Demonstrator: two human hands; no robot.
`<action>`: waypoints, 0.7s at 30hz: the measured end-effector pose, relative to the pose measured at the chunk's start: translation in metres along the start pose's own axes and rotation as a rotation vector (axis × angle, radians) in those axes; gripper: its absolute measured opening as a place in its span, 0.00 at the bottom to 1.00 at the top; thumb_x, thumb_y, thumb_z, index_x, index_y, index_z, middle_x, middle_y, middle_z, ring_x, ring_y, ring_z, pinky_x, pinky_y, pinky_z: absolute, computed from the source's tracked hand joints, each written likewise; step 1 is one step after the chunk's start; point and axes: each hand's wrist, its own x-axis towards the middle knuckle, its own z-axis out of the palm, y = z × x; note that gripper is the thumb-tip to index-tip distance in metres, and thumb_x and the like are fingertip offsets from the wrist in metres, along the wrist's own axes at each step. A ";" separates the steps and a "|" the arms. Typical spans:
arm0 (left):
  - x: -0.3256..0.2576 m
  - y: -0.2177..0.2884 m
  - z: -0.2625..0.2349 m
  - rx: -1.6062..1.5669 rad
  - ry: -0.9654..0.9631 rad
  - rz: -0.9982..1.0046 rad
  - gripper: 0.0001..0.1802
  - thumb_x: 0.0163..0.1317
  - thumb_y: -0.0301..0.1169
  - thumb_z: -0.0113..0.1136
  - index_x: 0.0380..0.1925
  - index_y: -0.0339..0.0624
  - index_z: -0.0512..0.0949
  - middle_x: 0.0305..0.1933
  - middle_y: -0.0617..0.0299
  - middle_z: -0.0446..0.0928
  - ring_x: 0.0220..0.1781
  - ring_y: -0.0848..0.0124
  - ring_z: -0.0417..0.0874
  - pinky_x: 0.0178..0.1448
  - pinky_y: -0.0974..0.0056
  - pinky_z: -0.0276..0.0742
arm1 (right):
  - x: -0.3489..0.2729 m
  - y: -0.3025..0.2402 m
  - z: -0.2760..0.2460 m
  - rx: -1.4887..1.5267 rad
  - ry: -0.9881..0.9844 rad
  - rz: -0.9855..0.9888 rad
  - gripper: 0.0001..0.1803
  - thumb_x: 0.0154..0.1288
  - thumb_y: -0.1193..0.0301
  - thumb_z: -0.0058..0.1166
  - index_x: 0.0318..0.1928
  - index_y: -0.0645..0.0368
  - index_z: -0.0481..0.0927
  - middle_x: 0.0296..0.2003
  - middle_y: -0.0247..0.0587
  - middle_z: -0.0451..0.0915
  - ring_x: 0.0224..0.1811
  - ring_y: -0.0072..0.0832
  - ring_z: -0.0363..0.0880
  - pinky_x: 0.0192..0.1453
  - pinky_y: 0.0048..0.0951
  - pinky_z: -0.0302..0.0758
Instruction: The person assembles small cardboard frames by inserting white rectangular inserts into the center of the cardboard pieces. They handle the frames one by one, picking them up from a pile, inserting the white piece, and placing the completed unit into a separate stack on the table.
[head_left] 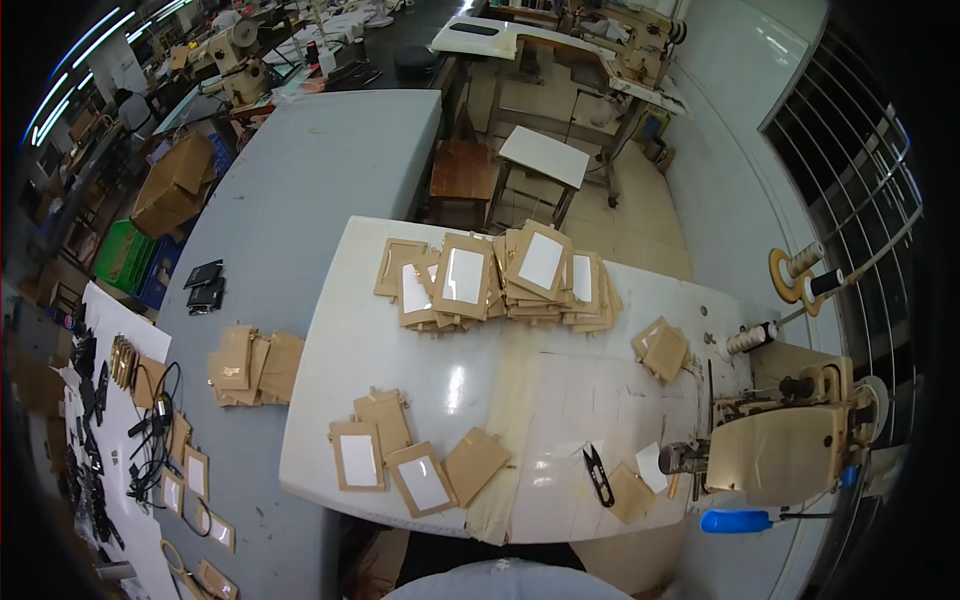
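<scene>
Tan leather pieces, near edge: four card-holder blanks [415,455] lie loose on the white sewing table [480,385], two showing clear windows, one overlapping the next.
My hands: neither is in view, so I cannot tell whether either is released, clenched or grasping anything.
Thread snips: black snips [598,473] rest on the table, blades toward me, just beside a single tan piece [632,493] by the machine.
Sewing machine: beige head [780,450] at my right, needle area near the single piece; blue-handled tool [735,521] below it at the table edge.
Small stack: two tan pieces [662,347] sit near the thread cone [750,338].
Main stack: large heap of windowed holders [500,280] along the far edge, fanned and uneven.
Side bench: grey bench [300,200] at my left carries another tan stack [255,365] and black pieces [205,287].
Risk, judged: the near blanks overhang toward the table edge; a sleeve brushing them could push them to the floor.
Risk, judged: the snips lie open-ended near the feed path; reaching blind for the single piece could snag a finger.
Risk, judged: the far heap leans; pulling one out from low down could spill it.
</scene>
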 end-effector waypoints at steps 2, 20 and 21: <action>0.022 0.016 -0.022 -0.065 -0.099 -0.068 0.26 0.71 0.43 0.34 0.69 0.58 0.55 0.73 0.68 0.50 0.73 0.51 0.50 0.71 0.52 0.54 | 0.015 -0.035 -0.007 0.046 0.060 -0.035 0.26 0.56 0.66 0.64 0.52 0.69 0.76 0.49 0.51 0.80 0.53 0.41 0.77 0.58 0.37 0.72; 0.077 0.039 -0.092 -0.108 -0.400 0.088 0.17 0.63 0.38 0.45 0.50 0.46 0.67 0.51 0.64 0.64 0.53 0.60 0.64 0.56 0.57 0.64 | 0.118 -0.288 -0.126 -0.095 0.131 -0.632 0.23 0.61 0.66 0.60 0.51 0.69 0.76 0.46 0.46 0.82 0.49 0.34 0.79 0.53 0.32 0.75; 0.077 0.040 -0.098 -0.113 -0.424 0.098 0.16 0.62 0.38 0.46 0.49 0.46 0.67 0.50 0.64 0.65 0.52 0.61 0.64 0.56 0.57 0.64 | 0.115 -0.294 -0.129 -0.108 0.119 -0.642 0.22 0.62 0.66 0.60 0.51 0.69 0.76 0.45 0.46 0.82 0.48 0.34 0.80 0.52 0.31 0.75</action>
